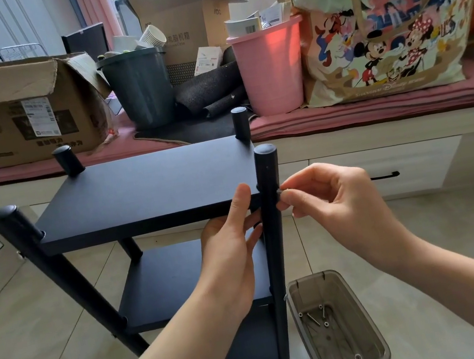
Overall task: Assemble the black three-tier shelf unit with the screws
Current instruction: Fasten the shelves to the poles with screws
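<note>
Black three-tier shelf unit point(149, 191) upright on the tiled floor point(427, 225), just in front of the window bench point(349, 140). Left hand point(231, 262) gripping the front edge of the top shelf, thumb on top, fingers underneath, beside the near right post point(275, 235). Right hand point(327, 195) pinching a small screw point(281, 193) against that post at top-shelf height. Translucent grey tray point(367, 330) on the floor just right of the post's foot, with loose screws point(315, 317) inside. Pink bucket point(270, 69) and cardboard box point(25, 118) up on the bench.
</note>
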Available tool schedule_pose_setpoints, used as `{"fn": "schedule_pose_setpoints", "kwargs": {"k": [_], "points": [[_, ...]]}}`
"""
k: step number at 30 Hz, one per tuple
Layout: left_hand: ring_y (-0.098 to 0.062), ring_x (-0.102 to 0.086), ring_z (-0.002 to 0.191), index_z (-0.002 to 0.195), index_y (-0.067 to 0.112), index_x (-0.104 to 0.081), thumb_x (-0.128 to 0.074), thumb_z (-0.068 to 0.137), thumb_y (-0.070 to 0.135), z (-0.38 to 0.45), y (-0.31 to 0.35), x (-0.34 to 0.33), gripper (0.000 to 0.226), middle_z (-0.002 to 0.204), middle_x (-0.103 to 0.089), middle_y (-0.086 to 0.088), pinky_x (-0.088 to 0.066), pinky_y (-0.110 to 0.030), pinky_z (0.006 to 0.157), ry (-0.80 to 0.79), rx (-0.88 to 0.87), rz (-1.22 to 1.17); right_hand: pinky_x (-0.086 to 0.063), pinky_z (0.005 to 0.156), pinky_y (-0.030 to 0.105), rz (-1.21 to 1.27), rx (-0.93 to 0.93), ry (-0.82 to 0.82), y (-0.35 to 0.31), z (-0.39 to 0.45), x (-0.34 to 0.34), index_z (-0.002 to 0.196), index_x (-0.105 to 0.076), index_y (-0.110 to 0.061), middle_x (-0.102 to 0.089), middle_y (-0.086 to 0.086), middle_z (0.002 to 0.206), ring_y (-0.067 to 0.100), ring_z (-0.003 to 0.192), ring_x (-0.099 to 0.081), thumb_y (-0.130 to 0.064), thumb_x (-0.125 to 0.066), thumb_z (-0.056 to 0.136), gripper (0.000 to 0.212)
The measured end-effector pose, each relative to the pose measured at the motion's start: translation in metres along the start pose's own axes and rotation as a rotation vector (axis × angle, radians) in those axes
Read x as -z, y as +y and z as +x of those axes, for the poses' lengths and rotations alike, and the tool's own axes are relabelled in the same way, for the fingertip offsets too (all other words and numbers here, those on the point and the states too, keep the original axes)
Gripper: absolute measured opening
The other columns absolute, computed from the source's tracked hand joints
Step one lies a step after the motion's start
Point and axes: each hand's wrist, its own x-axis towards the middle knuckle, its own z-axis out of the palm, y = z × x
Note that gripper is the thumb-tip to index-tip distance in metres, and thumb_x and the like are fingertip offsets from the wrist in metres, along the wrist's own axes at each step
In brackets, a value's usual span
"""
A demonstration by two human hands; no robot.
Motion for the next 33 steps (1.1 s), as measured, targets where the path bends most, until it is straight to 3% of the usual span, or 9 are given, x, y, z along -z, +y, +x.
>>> {"fn": "schedule_pose_setpoints", "kwargs": {"k": [4, 9, 15, 20, 25, 33], "points": [[-0.016, -0.074, 0.097, 0.107, 0.016, -0.071, -0.068, 0.073, 0.049, 0.0009, -0.0008, -0.0006, 0.048, 0.103, -0.078, -0.001, -0.048, -0.031, 0.084, 0.012, -0.001, -0.011, -0.057, 0.075, 0.031, -0.052, 0.014, 0.010, -0.0016, -0.0001, -0.0003, 0.087, -0.072, -0.022, -0.075, -0.007, 0.079, 0.012, 0.078, -0.073, -0.015, -0.072, 0.087, 0.007], [-0.019, -0.073, 0.100, 0.105, 0.016, -0.071, -0.069, 0.073, 0.051, 0.0020, -0.0035, 0.0000, 0.047, 0.104, -0.077, -0.001, -0.049, -0.036, 0.094, 0.027, -0.016, 0.005, -0.057, 0.073, 0.023, -0.089, 0.021, 0.026, -0.0046, -0.0003, -0.0012, 0.085, -0.072, -0.019, -0.074, -0.007, 0.076, 0.007, 0.075, -0.072, -0.017, -0.074, 0.086, 0.003], [-0.020, -0.073, 0.101, 0.102, 0.016, -0.071, -0.070, 0.075, 0.050, 0.0029, -0.0047, -0.0001, 0.044, 0.103, -0.077, 0.000, -0.049, -0.039, 0.098, 0.034, -0.023, 0.004, -0.056, 0.071, 0.024, -0.129, 0.027, 0.086, -0.0079, -0.0006, -0.0045, 0.085, -0.067, -0.018, -0.071, -0.004, 0.077, 0.009, 0.075, -0.070, -0.022, -0.078, 0.083, 0.013], [-0.018, -0.074, 0.097, 0.101, 0.016, -0.070, -0.070, 0.071, 0.051, 0.0020, -0.0024, -0.0018, 0.046, 0.099, -0.078, 0.002, -0.049, -0.031, 0.086, 0.038, -0.013, -0.033, -0.059, 0.073, 0.032, -0.166, 0.053, 0.090, -0.0083, -0.0026, -0.0055, 0.085, -0.067, -0.018, -0.070, -0.006, 0.076, 0.011, 0.076, -0.069, -0.017, -0.078, 0.083, 0.011], [-0.016, -0.075, 0.093, 0.100, 0.017, -0.069, -0.070, 0.071, 0.050, 0.0015, -0.0013, -0.0022, 0.044, 0.096, -0.078, 0.002, -0.048, -0.027, 0.078, 0.046, -0.014, -0.061, -0.056, 0.073, 0.025, -0.209, 0.088, 0.072, -0.0082, -0.0033, -0.0056, 0.086, -0.068, -0.020, -0.070, -0.014, 0.077, 0.009, 0.077, -0.069, -0.014, -0.077, 0.084, 0.011], [-0.019, -0.073, 0.100, 0.099, 0.016, -0.068, -0.073, 0.061, 0.057, 0.0029, -0.0034, -0.0027, 0.056, 0.105, -0.077, -0.005, -0.052, -0.038, 0.094, 0.028, -0.042, -0.106, -0.051, 0.067, 0.016, -0.196, 0.093, 0.034, -0.0097, -0.0011, -0.0084, 0.085, -0.063, -0.021, -0.066, -0.017, 0.082, 0.007, 0.078, -0.064, -0.013, -0.073, 0.088, 0.013]]}}
